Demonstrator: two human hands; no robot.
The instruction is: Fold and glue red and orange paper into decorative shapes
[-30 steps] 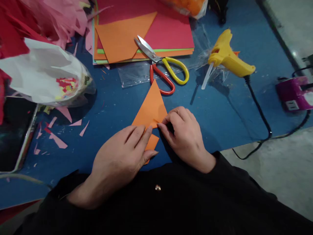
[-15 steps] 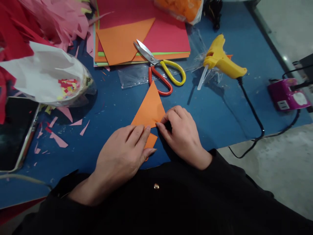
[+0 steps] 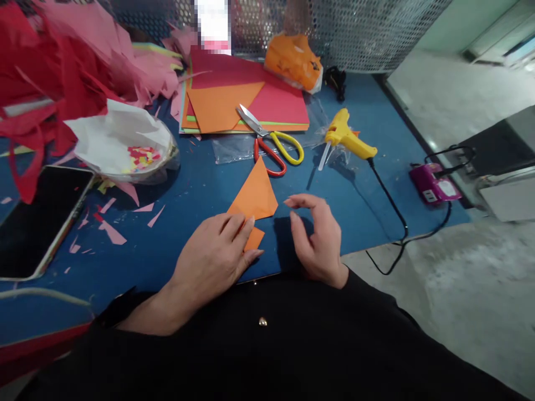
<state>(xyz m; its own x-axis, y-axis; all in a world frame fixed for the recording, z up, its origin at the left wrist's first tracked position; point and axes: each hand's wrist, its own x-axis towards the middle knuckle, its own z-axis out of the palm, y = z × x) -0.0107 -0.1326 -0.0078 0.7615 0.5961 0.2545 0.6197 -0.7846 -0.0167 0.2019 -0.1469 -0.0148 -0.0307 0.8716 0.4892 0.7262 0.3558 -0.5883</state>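
My left hand (image 3: pixel 215 250) presses a folded piece of orange paper (image 3: pixel 256 192) down on the blue table, fingers together across its lower part. The paper's upper part is a pointed triangle, and a small corner shows between thumb and fingers; the rest lies hidden under the hand. To the right of the paper, apart from it, my right hand (image 3: pixel 316 236) is empty, its thumb and forefinger spread. Just beyond the paper's tip lie scissors (image 3: pixel 264 133) with one red and one yellow handle, their blades resting on an orange sheet (image 3: pixel 217 106).
Coloured paper sheets (image 3: pixel 288 108) are stacked at the back. A yellow glue gun (image 3: pixel 349 136) lies right, its cord running to a purple power adapter (image 3: pixel 434 182). On the left are a phone (image 3: pixel 42 223), a bag of paper bits (image 3: pixel 137 139), pink scraps (image 3: pixel 112 231) and red strips (image 3: pixel 45 122).
My right hand has let go of the paper's right edge and moved off to the right, its fingers parting. The left hand still presses the paper. The view has tilted up.
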